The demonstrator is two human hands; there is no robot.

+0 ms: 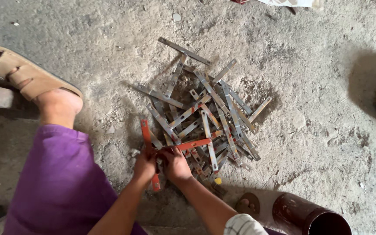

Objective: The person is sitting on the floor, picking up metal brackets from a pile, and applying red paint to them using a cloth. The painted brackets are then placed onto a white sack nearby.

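At frame centre, on the bare concrete floor (310, 87): loose pile of flat grey metal strips (205, 115), criss-crossed, unsorted. Two orange-painted strips at the pile's 7 o'clock edge: one upright-ish (146, 135), running under the hands and showing again below them; one (194, 143) lying crosswise toward 3 o'clock. Left hand (144, 165) and right hand (176, 165) pressed close together, both closed around the junction of the orange strips; exact finger grip hidden, looks like a pinch on the strip ends.

Progress, judged: early. Bulk of pile untouched, no sorted or finished stack visible anywhere; only the orange pair in hand.

Containers: dark brown metal pipe or can (312, 216) at 5 o'clock of the pile, open mouth facing camera, inside dark, contents not readable. Small round brown lid-like disc (247, 203) just beside it, on the floor. No strips in either.

Sandalled foot (31, 80) at 9 o'clock, purple-clad leg (59, 182) at 8 o'clock.
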